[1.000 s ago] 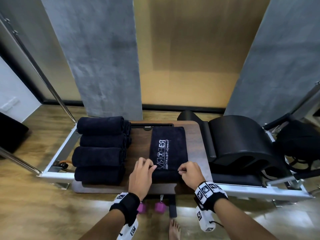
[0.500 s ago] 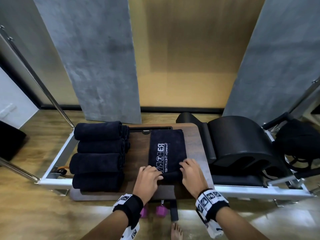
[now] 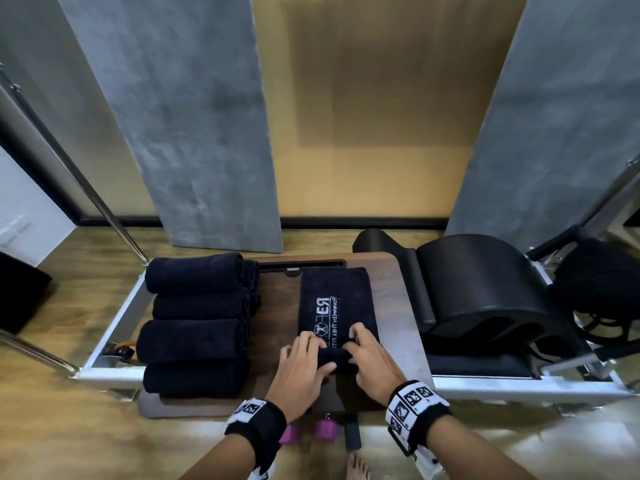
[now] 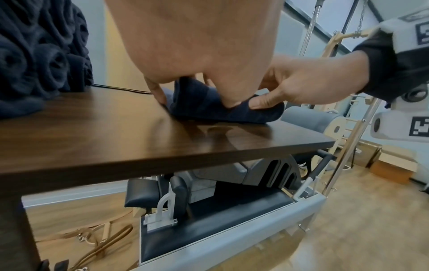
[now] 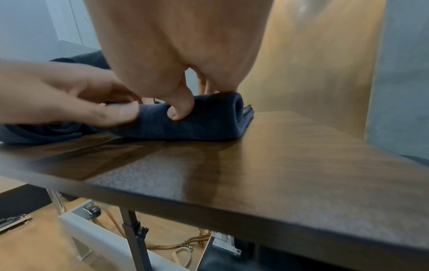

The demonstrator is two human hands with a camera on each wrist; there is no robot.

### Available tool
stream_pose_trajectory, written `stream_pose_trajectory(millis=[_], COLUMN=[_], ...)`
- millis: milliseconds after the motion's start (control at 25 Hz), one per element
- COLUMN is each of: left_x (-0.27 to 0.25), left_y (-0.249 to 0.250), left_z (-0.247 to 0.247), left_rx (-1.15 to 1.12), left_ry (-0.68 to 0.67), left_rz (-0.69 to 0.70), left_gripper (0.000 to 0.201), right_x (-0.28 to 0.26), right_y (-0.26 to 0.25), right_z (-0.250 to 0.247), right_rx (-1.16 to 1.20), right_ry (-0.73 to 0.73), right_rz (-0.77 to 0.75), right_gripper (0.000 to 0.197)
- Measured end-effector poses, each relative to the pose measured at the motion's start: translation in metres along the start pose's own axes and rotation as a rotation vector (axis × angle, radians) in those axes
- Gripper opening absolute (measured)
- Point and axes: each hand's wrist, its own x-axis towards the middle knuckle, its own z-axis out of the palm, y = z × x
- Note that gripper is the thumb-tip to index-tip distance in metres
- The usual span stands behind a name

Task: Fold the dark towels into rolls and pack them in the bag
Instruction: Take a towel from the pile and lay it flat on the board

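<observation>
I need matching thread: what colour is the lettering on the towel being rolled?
White, on the dark navy towel; clearest in the head view.

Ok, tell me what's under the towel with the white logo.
The logo towel lies flat on the dark wooden tabletop, its near end rolled up under the left hand and right hand. Bare wood shows all around it; whatever is directly beneath is covered.
</observation>
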Motion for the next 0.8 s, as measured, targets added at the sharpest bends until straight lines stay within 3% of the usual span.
stream_pose_trajectory(millis=[200, 320, 400, 480, 600, 680, 800], left_x=[0.002, 0.014, 0.019, 0.024, 0.030, 0.026, 0.015], left_y=[-0.004, 0.001, 0.004, 0.005, 0.003, -0.001, -0.008], left_z=[-0.002, -0.004, -0.002, -0.002, -0.004, -0.004, -0.005], left_rx=[0.148, 0.124, 0.137, 0.130, 0.115, 0.108, 0.039], left_ry=[0.008, -0.005, 0.003, 0.017, -0.002, 0.007, 0.027], left_rz=[-0.030, -0.106, -0.152, -0.190, -0.189, -0.141, -0.079], left_gripper=[0.028, 0.018, 0.019, 0.021, 0.019, 0.018, 0.044], right_x=[0.003, 0.006, 0.007, 0.004, -0.003, -0.003, 0.002], right_y=[0.001, 0.001, 0.002, 0.000, 0.002, -0.001, -0.002], right_z=[0.000, -0.004, -0.006, -0.006, -0.003, -0.003, -0.005], right_rx=[-0.113, 0.041, 0.073, -0.043, -0.210, -0.288, -0.314], right_ry=[-0.028, 0.014, 0.054, 0.103, 0.080, 0.066, 0.045], right_rz=[0.055, 0.107, 0.098, 0.032, -0.008, -0.013, -0.021], right_gripper=[0.042, 0.056, 0.044, 0.026, 0.051, 0.046, 0.028])
